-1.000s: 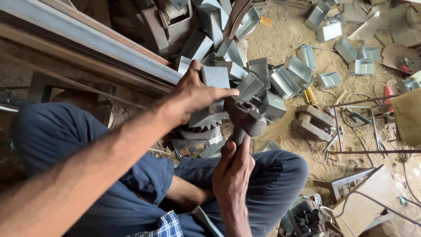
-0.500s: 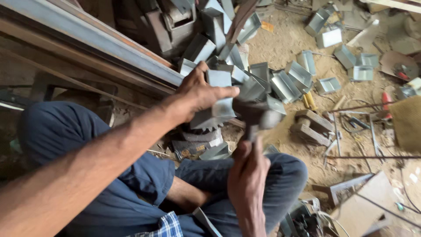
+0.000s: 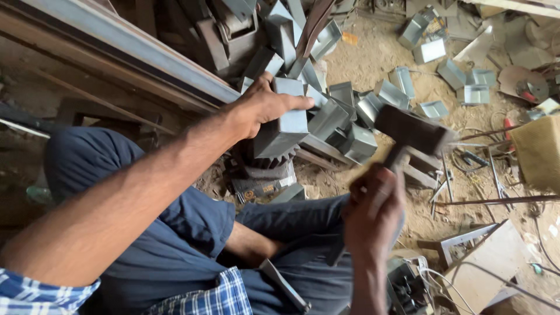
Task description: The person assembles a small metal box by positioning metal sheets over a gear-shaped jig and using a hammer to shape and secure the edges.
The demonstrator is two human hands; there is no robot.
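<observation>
Your left hand (image 3: 262,108) grips a grey-blue metal bracket (image 3: 284,125); your right hand (image 3: 373,210) holds a dark brown, rusty hammer (image 3: 411,131). Your trousers (image 3: 175,233) are navy, your shirt (image 3: 216,297) blue-and-white checked, the floor (image 3: 373,64) sandy tan.

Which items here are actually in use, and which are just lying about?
In use:
- left hand gripping a folded grey metal bracket, held on a toothed block
- right hand holding a hammer, raised beside the bracket

Lying about:
- heap of similar brackets
- scattered brackets on the sandy floor
- thin rods
- long steel beam
</observation>
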